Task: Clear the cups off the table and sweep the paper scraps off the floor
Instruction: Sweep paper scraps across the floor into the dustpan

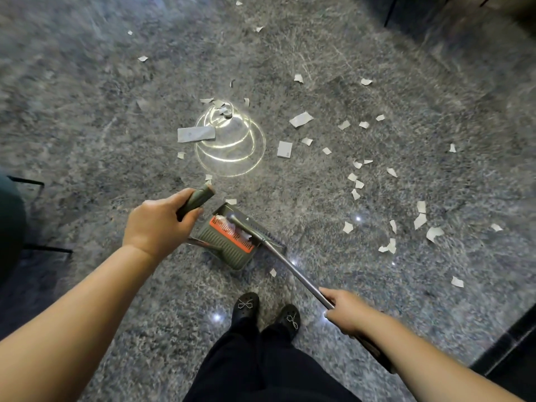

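Note:
Several white paper scraps [301,119] lie scattered over the grey speckled floor [333,216], mostly ahead and to the right. A green dustpan [223,245] with an orange comb strip stands on the floor in front of my feet, with a few scraps inside. My left hand [158,223] grips the dustpan's green handle top [195,200]. My right hand [346,310] grips the metal broom pole [293,271], which slants down to the broom head [272,239] at the dustpan's mouth. No cups or table are in view.
My two black shoes [265,310] stand just behind the dustpan. A dark chair with black legs [17,216] sits at the left edge. A dark wall base [510,340] runs along the lower right, and dark furniture [435,13] stands at the top right. A bright lamp reflection [232,140] glares on the floor.

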Demonstrator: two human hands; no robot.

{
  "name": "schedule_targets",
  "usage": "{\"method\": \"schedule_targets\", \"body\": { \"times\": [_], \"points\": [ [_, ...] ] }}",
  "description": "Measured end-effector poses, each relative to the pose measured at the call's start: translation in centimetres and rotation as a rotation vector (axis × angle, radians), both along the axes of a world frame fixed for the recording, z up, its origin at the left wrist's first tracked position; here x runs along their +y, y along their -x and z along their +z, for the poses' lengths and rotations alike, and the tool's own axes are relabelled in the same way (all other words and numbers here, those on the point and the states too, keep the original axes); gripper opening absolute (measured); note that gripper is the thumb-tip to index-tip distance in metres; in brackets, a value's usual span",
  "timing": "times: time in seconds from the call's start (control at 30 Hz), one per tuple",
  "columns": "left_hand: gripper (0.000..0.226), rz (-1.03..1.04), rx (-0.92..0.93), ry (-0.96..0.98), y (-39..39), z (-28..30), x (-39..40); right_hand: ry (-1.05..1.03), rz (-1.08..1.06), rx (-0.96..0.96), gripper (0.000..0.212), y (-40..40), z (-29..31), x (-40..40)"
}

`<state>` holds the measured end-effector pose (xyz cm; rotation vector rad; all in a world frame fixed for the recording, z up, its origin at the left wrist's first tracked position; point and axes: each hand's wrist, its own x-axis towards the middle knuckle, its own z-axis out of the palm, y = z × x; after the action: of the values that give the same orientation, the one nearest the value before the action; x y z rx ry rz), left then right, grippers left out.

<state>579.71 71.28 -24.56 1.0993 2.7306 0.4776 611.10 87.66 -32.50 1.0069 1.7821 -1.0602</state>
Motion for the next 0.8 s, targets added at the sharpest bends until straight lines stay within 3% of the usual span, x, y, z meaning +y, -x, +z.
{"method": "schedule_targets", "body": {
  "times": [0.33, 0.47, 0.8],
  "points": [
    [0.037, -0.022, -0.028, -0.075, -0.5, 0.9, -5.4, -0.066, -0.291, 0.079, 0.061, -2.2, 2.1, -1.9],
    [0.042, -0.097, -0.025, -0.081, 0.6, 1.3, -8.2, -0.163, -0.374, 0.099, 0.055, -2.5, 2.8, -4.8],
    [0.044, -0.415, -0.144, 0.003, 6.8, 2.3, -12.1, -0.144, -0.77, 0.059, 0.055, -0.9, 1.6, -16.2]
  ]
}}
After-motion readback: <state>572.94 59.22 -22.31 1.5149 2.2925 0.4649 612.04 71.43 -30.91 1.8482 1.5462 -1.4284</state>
